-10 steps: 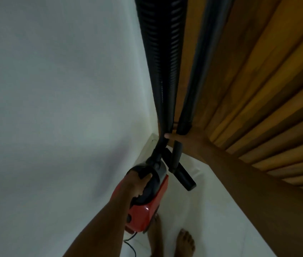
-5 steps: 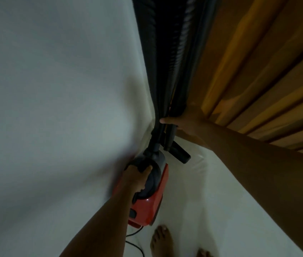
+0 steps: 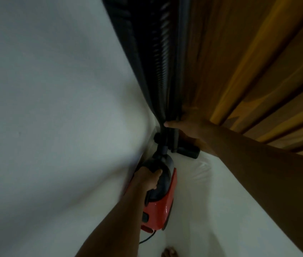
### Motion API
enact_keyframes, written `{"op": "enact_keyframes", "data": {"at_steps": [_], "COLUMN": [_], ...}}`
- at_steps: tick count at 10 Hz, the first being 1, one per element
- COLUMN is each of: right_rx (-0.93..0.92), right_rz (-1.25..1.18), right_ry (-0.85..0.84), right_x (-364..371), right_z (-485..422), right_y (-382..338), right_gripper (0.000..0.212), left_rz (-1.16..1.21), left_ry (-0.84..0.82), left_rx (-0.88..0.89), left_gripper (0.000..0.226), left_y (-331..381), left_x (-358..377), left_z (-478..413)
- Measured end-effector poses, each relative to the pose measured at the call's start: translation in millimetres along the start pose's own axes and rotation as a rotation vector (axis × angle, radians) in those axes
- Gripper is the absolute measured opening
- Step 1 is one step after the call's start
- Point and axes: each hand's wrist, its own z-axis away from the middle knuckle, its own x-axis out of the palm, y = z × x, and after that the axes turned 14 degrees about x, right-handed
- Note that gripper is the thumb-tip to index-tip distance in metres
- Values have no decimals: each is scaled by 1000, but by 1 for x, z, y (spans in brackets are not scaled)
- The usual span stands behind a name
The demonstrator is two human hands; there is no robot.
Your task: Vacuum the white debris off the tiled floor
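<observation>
A red and black vacuum cleaner [image 3: 160, 206] hangs low in the middle of the head view, carried by its black top handle, which my left hand [image 3: 147, 179] grips. Its ribbed black hose [image 3: 145, 58] runs up past the camera. Beside the hose runs a dark rigid tube [image 3: 181, 62], and my right hand [image 3: 187, 127] grips that tube near its lower end. The black floor nozzle [image 3: 188, 152] sits just below that hand, close to the white tiled floor [image 3: 211, 210]. No white debris can be made out in the dim, blurred picture.
A plain white wall [image 3: 45, 108] fills the left side. Brown wooden panelling [image 3: 258, 62] fills the upper right and meets the wall in a corner. A black power cord [image 3: 147, 239] trails from the vacuum. A bare foot [image 3: 169, 252] shows at the bottom edge.
The vacuum body and the nozzle have shifted toward the corner between wall and wood. My right hand stays on the tube; the feet have slid down out of view.
</observation>
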Motion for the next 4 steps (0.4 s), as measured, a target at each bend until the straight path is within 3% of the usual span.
{"op": "enact_keyframes", "data": {"at_steps": [1,2,4], "right_rx": [57,177,222], "right_rz": [-21,-86,-255], "right_ry": [22,-41,-36], "right_x": [6,10,9], "right_z": [0,-1,20], "right_y": [3,9,9], "right_gripper": [74,89,71], "left_rz": [-250,-477,-451], "left_ry": [-51,-61,1], "left_rx": [59,138,201], "left_gripper": [43,49,38], "left_y": [10,26,45], "left_x": [-8,-20,-22], "left_z": [-2,6,16]}}
